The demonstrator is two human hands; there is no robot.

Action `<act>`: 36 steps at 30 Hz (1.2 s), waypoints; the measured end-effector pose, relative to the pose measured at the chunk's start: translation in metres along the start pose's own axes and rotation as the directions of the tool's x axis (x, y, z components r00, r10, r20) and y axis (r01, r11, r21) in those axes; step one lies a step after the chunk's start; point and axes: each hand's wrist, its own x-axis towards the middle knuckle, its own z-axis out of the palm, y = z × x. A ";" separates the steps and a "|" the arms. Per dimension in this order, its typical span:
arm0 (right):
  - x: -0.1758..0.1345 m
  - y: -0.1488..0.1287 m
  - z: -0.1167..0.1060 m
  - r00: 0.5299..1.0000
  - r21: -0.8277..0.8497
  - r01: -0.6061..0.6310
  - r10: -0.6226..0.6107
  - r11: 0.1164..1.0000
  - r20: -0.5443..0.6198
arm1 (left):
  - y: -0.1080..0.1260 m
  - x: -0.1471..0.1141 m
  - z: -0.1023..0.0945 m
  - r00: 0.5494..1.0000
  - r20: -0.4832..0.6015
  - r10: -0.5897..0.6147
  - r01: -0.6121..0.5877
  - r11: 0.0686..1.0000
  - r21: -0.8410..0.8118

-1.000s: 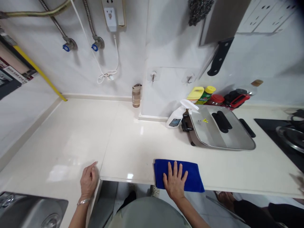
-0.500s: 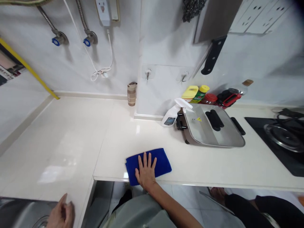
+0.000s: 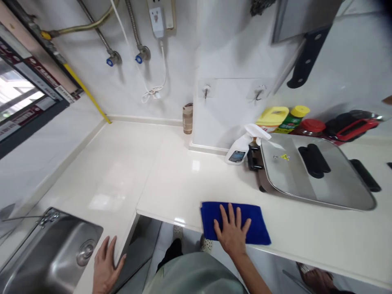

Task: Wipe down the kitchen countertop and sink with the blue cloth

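Note:
Under my right hand (image 3: 233, 232) lies a folded blue cloth (image 3: 255, 222), flat on the white countertop (image 3: 180, 192) at its front edge. The right fingers are spread and pressed on the cloth, not wrapped round it. Part of the cloth hangs over the counter's edge. My left hand (image 3: 107, 261) rests on the counter strip beside the steel sink (image 3: 52, 257), fingers extended and nothing in them. A white spray bottle (image 3: 241, 147) stands behind the cloth, against the lidded electric pan (image 3: 318, 171).
A brown bottle (image 3: 188, 118) stands by the wall corner. Behind the pan are a yellow jug (image 3: 272, 116), a green container with yellow cap (image 3: 292, 120) and a red-lidded jar (image 3: 310, 126). A cleaver (image 3: 309, 53) hangs above. Another person's leg shows at lower right.
My view has swung left, bringing the sink and window into sight. The right hand remains flat on the cloth, now nearer the pan's side. My left hand's fingers have straightened.

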 end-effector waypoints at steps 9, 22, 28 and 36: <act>0.011 0.087 -0.013 0.851 0.096 0.514 -0.521 0.852 0.070 | -0.001 -0.009 0.003 0.998 -0.040 0.042 -0.041 0.999 0.035; 0.019 0.012 0.018 0.724 0.133 0.687 -0.689 0.715 -0.035 | 0.004 -0.019 0.003 1.000 0.018 0.014 -0.015 0.997 0.072; 0.024 -0.072 0.027 0.741 0.142 0.669 -0.669 0.730 -0.053 | 0.010 -0.020 -0.002 1.000 0.005 0.010 -0.010 0.998 0.059; 0.036 -0.171 0.029 0.707 0.126 0.701 -0.707 0.702 0.004 | 0.013 -0.022 -0.006 1.000 0.014 0.003 -0.003 1.000 0.015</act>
